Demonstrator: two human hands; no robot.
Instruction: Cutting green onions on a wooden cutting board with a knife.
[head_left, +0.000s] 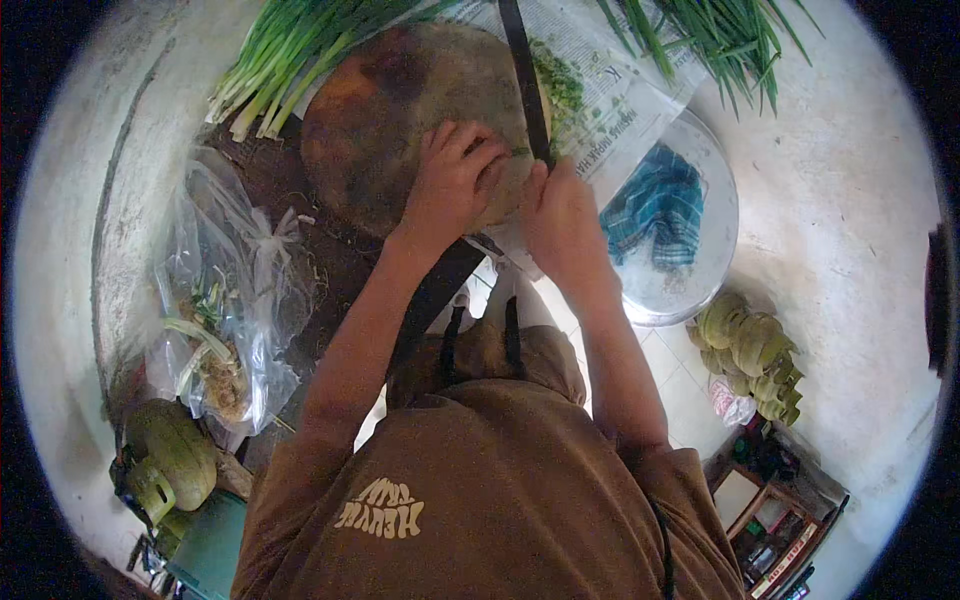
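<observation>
A round, worn wooden chopping board (367, 150) lies in front of me. My left hand (454, 180) rests on it with curled fingers, pressing down a short length of spring onion (520, 152) whose green end pokes out towards the blade. My right hand (564, 217) grips a long dark knife (529, 82) by its handle, which the fingers hide. The blade points away from me along the board's right edge. Just beyond the blade, chopped spring onion (559, 82) lies heaped on printed newspaper (637, 97) under the board's right side.
Bunches of whole spring onions lie behind the board, at left (292, 75) and right (720, 45). A clear plastic bag (247, 300) with onion trimmings is at left. At right, a blue checked cloth (660, 210) lies on a round metal lid (675, 292). Green gas cylinders (176, 450) stand lower left.
</observation>
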